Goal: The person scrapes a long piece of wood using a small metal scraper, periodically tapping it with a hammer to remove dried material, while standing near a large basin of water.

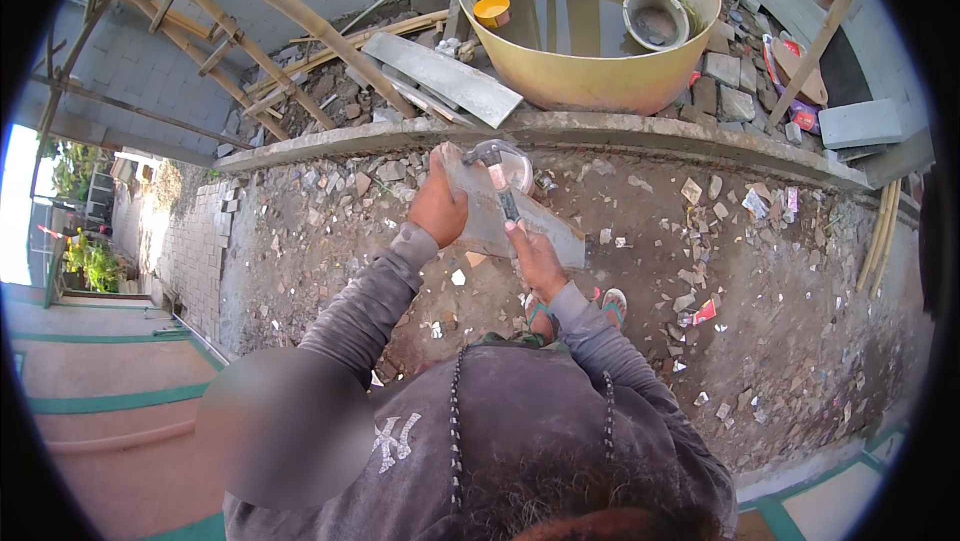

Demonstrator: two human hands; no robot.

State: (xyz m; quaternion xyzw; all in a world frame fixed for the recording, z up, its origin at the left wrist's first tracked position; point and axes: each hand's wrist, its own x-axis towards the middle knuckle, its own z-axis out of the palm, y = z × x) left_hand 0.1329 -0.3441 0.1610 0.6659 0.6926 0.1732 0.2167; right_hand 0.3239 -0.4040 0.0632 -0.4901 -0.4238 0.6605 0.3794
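Note:
My left hand (438, 203) grips the upper left edge of a flat grey slab (550, 233), its fingers wrapped over the rim. The slab is tilted in front of my body, above the dirt. In my right hand (537, 259) is a hammer (498, 181), held by the lower end of its handle. The metal hammer head lies over the slab's upper edge, close to my left hand; whether it touches the slab I cannot tell. Just past the hammer head is a round, pale container (519, 169), partly hidden by the hammer and the slab.
Beyond a low concrete curb (620, 129) stands a large yellowish tub (590, 76) of murky water, with a yellow scoop (492, 11) and a bucket (655, 19) in it. Grey planks (445, 76) and a bamboo ladder (215, 46) are at left. Rubble litters the ground (640, 371).

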